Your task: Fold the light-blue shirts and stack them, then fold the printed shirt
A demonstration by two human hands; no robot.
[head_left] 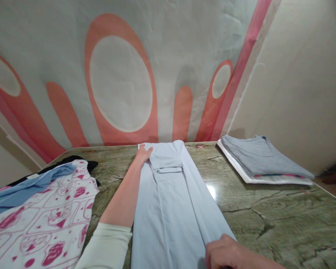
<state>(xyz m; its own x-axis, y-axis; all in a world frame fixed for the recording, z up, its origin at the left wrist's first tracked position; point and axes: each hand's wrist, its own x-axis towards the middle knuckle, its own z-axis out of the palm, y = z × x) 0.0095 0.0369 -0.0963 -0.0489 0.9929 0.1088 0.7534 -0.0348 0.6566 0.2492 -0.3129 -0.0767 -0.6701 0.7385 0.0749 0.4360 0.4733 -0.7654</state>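
A light blue garment (173, 209) lies on the table as a long, narrow strip with lengthwise folds. A short slit or pocket edge crosses it near the far end. My left hand (144, 154) rests on its far left corner, thumb and fingers apart. At the near right edge, my right hand (225, 251) has its fingers curled onto the cloth; the fingertips are partly hidden. The garment's near end runs out of the picture.
To the left lies a loose pile with a white and pink printed garment (56, 213), a blue cloth (30, 188) and black cloth. A folded grey T-shirt (254, 153) tops a stack at right. Behind the wood-patterned table (268, 220) stands a wall with a pink-patterned covering (168, 56).
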